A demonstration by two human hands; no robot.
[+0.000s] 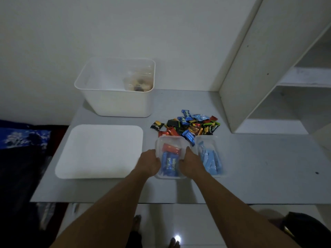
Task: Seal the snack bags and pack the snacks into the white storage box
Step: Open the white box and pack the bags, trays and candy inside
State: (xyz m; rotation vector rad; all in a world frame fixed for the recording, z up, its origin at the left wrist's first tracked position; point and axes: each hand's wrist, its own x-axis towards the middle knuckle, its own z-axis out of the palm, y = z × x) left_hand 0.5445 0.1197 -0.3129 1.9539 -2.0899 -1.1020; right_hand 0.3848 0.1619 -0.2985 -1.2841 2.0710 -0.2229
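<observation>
We read "Kalpa" on a dark blue wrapper at the far edge of the snack pile [189,125], and "NEXTAR" on black-and-green packets at the pile's left and right ends; the other wrappers are too small to read. Just near of the pile sit two clear tubs. Our left hand [149,162] and right hand [189,162] press against the left and right sides of the nearer-left clear tub [170,140], fingers curled around its walls, gripping it; inside lie blue packets with blurred white lettering and a red one [171,148]. Touching it on the right, the second tub [209,140] holds light blue packets. The flat white lid [99,151] lies left of our hands on the grey table [259,167]. The white storage box [114,101] stands far left, open, with a clear container of snacks inside at its right side. A white shelf unit [272,68] rises at the far right.
</observation>
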